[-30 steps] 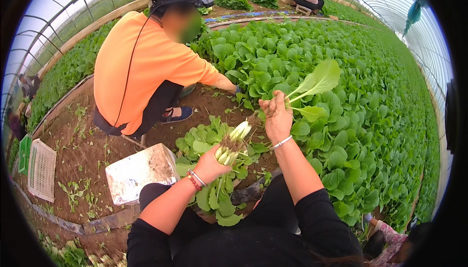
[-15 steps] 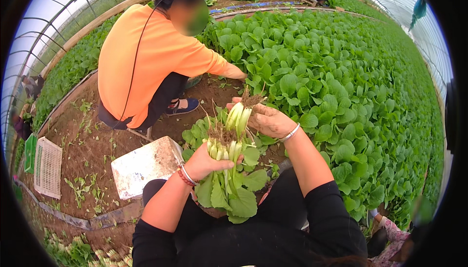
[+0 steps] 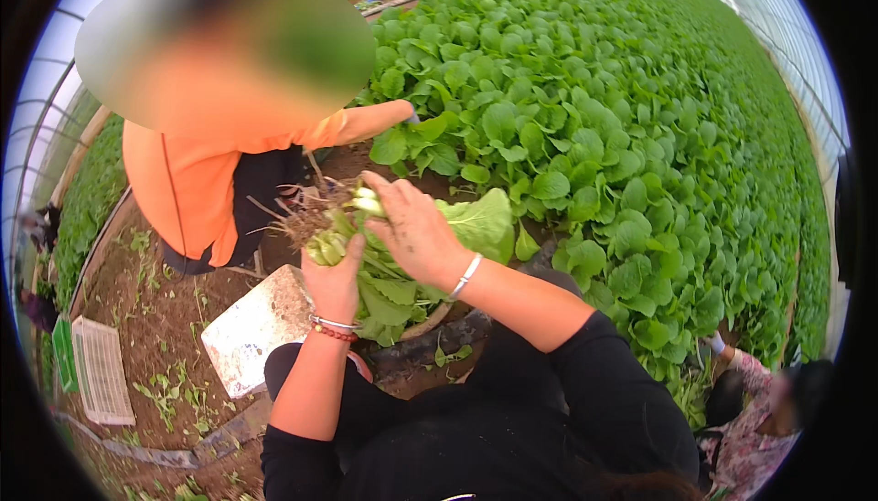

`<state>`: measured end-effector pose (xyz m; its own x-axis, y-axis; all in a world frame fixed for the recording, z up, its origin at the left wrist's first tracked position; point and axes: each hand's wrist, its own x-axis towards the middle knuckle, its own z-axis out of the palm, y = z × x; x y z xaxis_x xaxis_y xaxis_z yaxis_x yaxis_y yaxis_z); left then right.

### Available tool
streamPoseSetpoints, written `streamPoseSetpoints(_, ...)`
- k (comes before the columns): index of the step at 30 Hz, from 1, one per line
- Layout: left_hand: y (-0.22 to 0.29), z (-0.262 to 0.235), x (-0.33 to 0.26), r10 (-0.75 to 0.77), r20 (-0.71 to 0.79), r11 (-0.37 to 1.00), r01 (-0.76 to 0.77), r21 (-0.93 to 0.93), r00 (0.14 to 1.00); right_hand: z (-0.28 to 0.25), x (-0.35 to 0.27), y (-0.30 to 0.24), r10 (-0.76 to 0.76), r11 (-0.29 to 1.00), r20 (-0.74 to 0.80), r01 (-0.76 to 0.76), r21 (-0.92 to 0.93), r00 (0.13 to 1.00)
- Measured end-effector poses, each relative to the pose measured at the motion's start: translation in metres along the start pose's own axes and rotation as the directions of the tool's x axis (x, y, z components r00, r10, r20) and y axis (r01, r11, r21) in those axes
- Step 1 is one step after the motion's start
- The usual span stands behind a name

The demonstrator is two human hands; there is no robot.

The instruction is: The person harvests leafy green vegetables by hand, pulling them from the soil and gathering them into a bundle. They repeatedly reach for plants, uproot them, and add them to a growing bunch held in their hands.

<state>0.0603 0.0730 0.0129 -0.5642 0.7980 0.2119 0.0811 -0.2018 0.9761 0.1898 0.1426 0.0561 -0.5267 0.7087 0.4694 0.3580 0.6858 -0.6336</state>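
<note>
My left hand (image 3: 333, 278) is closed round a bunch of leafy greens (image 3: 391, 298) with pale stems and soil-caked roots (image 3: 309, 218). The roots point to the upper left, and the leaves spread toward the right, under my right forearm. My right hand (image 3: 419, 229) is closed on more pale stems (image 3: 368, 203) at the root end, pressed against the bunch. Its palm hides part of the stalks. A metal bangle shows on each wrist, and red beads on the left one.
A person in an orange top (image 3: 174, 192) squats at left, one arm reaching into the dense green bed (image 3: 631, 135). A soiled white box (image 3: 258, 329) stands by my left knee. A white crate (image 3: 102, 371) is farther left. Another person in a floral sleeve (image 3: 754, 451) is at lower right.
Both hands have moved left and slightly up with the greens. The bunch has tipped so its roots point left, and the right hand's stems now lie against it. The view has shifted.
</note>
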Motion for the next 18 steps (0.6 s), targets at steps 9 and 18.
streamPoseSetpoints(9,-0.007,0.024,-0.006,0.030,0.160,0.954,0.020,-0.298,0.987,0.027,-0.012,0.005,-0.088,0.959,-0.026,0.092,0.267,0.996)
streamPoseSetpoints(18,0.013,0.036,-0.012,0.072,0.124,0.968,-0.039,-0.249,0.990,0.014,-0.012,0.024,-0.275,0.449,0.135,0.003,0.893,0.952)
